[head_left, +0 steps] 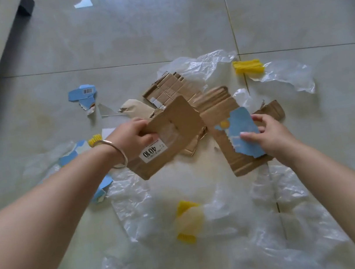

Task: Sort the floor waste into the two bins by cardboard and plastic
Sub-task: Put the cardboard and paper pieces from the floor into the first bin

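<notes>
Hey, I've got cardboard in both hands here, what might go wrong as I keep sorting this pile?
1. The blue card scrap is only pinched against the brown cardboard strip by the right hand; it may slip out.
2. Clear plastic film covers the floor near you, so it looks easy to slip on.
3. The left hand holds the labelled cardboard piece, so neither hand is free.

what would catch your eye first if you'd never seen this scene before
Two bare arms reach into mid-frame: the left hand grips a brown cardboard piece with a 4010 label, and the right hand pinches a blue torn card over more cardboard. Around them, crumpled clear plastic sheets and yellow scraps litter the glossy tiled floor.
</notes>
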